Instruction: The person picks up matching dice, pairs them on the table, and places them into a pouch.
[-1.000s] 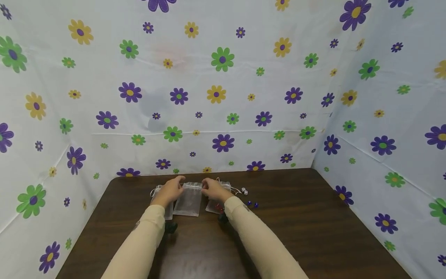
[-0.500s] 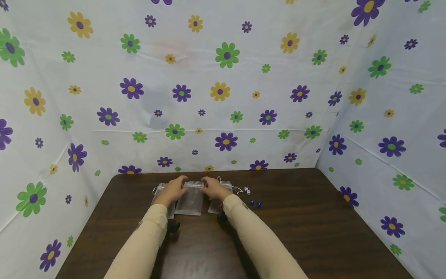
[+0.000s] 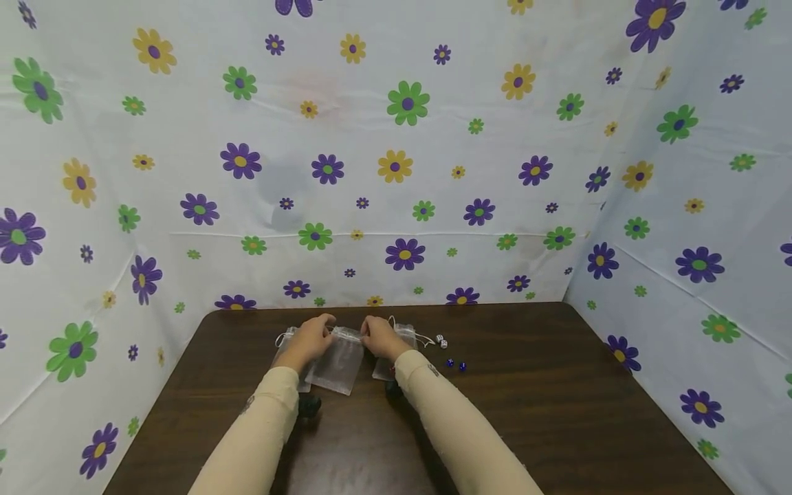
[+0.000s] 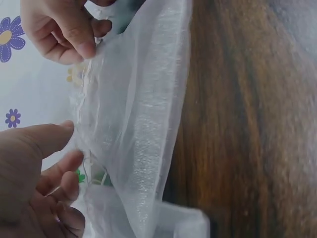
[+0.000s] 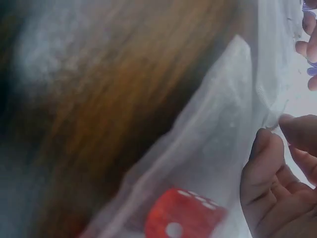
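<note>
A sheer white drawstring pouch (image 3: 337, 361) stands between my two hands, its top edge raised. My right hand (image 3: 380, 338) pinches the pouch's upper right corner between thumb and forefinger. At the other end of that edge is my left hand (image 3: 311, 340), its thumb (image 4: 52, 138) and fingers apart close to the drawstring. A second pouch (image 3: 304, 386) lies partly under the left hand. Below the right hand lies a third pouch (image 3: 383, 371), mostly covered by the arm in the head view. A red die (image 5: 183, 215) shows through its mesh in the right wrist view.
Two white dice (image 3: 442, 342) and two blue dice (image 3: 456, 365) lie right of the pouches on the brown wooden table (image 3: 544, 412). A flower-printed cloth (image 3: 402, 172) rises behind the table and along both sides.
The middle pouch has tilted, its bottom edge swinging toward me and slightly left. Both hands stay near its top edge, and the right hand now pinches its corner. The head view has shifted slightly.
</note>
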Demonstrator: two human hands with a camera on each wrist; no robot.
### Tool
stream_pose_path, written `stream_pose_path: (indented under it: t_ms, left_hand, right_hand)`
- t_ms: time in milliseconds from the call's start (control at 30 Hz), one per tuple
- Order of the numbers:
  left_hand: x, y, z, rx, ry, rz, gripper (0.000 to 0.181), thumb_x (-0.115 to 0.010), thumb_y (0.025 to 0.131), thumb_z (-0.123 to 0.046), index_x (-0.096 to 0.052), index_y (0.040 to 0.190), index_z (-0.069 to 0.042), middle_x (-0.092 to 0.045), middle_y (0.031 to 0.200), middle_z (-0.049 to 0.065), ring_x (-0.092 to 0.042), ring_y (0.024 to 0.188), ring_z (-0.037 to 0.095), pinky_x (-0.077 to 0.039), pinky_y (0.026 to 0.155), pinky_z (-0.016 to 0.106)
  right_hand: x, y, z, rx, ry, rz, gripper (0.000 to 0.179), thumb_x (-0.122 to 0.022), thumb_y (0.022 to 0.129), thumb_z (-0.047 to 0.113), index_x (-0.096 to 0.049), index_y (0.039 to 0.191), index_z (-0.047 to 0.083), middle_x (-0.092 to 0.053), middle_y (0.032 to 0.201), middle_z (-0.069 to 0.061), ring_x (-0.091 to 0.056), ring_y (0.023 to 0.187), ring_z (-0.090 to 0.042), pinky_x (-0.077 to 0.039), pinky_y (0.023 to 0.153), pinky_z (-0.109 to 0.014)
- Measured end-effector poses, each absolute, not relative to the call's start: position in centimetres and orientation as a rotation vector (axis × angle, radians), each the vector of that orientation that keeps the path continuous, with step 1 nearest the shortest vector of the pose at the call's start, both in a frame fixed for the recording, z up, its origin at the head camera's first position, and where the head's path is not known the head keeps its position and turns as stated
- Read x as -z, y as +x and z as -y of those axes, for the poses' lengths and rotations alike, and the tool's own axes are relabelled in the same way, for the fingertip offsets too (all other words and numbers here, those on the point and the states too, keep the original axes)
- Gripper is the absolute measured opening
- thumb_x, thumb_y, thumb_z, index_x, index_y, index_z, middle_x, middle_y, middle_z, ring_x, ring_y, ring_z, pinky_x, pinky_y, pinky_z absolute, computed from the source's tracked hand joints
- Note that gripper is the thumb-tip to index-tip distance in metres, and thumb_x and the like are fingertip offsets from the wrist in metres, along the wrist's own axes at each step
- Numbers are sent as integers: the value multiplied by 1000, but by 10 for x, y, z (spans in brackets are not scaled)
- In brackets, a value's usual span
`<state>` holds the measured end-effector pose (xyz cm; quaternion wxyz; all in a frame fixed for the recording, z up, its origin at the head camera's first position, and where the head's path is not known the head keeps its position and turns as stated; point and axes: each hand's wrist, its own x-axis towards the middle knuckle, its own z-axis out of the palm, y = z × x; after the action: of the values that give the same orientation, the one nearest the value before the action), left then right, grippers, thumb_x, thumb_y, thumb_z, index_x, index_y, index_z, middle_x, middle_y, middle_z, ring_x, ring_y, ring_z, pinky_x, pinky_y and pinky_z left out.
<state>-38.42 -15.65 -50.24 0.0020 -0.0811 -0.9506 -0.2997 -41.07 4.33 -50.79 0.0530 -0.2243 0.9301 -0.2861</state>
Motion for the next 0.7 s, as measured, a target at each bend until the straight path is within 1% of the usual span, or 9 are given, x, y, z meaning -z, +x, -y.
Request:
stream_pose_path:
  t_ms: [100, 267, 367, 433, 500, 567, 633, 700]
  left_hand:
    - [499, -381, 157, 927, -290, 2922, 43, -69, 97, -14, -57, 137, -3, -62, 108, 16, -61, 96, 31, -51, 82, 49]
    - [494, -377, 158, 937, -419, 2825, 48, -71, 96, -13, -55, 140, 0, -56, 127, 25, -51, 118, 44, -44, 98, 59]
    - [492, -376, 158, 948, -480, 2798, 52, -70, 97, -13, -52, 143, 1, -53, 137, 27, -46, 127, 49, -38, 105, 62]
    - [490, -375, 157, 958, -517, 2785, 52, -69, 97, -11, -50, 144, 2, -52, 141, 27, -45, 130, 49, -37, 106, 62]
    - [488, -374, 156, 991, -549, 2777, 51, -68, 97, -9, -49, 144, 2, -53, 142, 26, -48, 130, 47, -38, 106, 61]
    - [486, -372, 155, 1019, -574, 2769, 50, -68, 97, -8, -50, 143, 0, -56, 139, 25, -53, 126, 45, -41, 103, 60]
    - [484, -371, 154, 1039, -576, 2762, 46, -69, 96, -9, -53, 139, -3, -61, 130, 23, -59, 117, 42, -47, 97, 57]
    - [482, -369, 154, 1046, -580, 2747, 41, -71, 95, -10, -56, 133, -5, -66, 116, 19, -63, 103, 36, -51, 87, 53]
  right_hand:
    - [503, -408, -45, 850, -730, -2873, 12, -66, 97, 3, -57, 92, 7, -54, 83, -2, -50, 71, -13, -45, 68, -30]
    - [491, -404, -47, 865, -767, -2927, 15, -67, 97, 3, -56, 88, 9, -56, 82, -1, -51, 75, -14, -45, 70, -30]
    - [485, -402, -50, 918, -757, -2931, 15, -67, 97, 3, -56, 89, 10, -57, 82, 0, -52, 75, -13, -45, 68, -29]
    - [483, -401, -52, 945, -753, -2929, 15, -65, 98, 3, -55, 90, 11, -57, 83, 1, -52, 75, -12, -45, 68, -27]
    - [481, -399, -55, 968, -765, -2931, 15, -63, 100, 4, -55, 90, 11, -57, 83, 1, -52, 74, -12, -45, 67, -27]
    - [480, -397, -57, 991, -789, -2932, 15, -62, 100, 4, -54, 91, 12, -57, 82, 1, -52, 73, -12, -45, 66, -27]
    - [478, -395, -59, 1009, -826, -2938, 15, -62, 100, 3, -54, 91, 11, -58, 82, 1, -53, 73, -12, -46, 65, -27]
    - [475, -393, -61, 1020, -856, -2946, 14, -62, 100, 3, -54, 91, 11, -60, 83, 0, -54, 74, -12, -47, 66, -28]
